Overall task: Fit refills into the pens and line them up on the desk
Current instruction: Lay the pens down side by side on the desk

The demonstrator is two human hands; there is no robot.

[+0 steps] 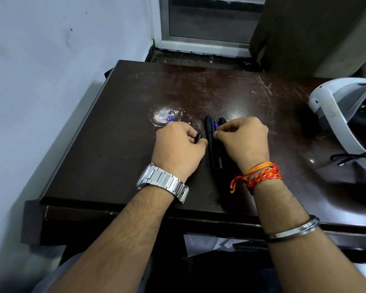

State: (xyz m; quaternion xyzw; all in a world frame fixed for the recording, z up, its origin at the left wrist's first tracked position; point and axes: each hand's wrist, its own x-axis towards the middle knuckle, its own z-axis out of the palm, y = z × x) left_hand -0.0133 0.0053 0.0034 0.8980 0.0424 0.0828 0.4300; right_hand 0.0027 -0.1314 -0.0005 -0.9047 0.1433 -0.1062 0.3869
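Note:
Black pens (210,142) lie side by side on the dark brown desk (106,144), pointing away from me, between my two hands. My left hand (178,146) is closed around a black pen part, its short black end (198,138) showing by the thumb and a blue tip (170,119) poking out beyond the knuckles. My right hand (244,138) pinches a thin blue refill (216,124) at the far end of the rightmost pens. Most of those pens are hidden under the right hand.
A white headset (344,123) with a black cable (347,158) rests on the desk's right side. A worn pale patch (163,115) marks the desk just beyond my left hand. The wall runs along the left, a window frame behind.

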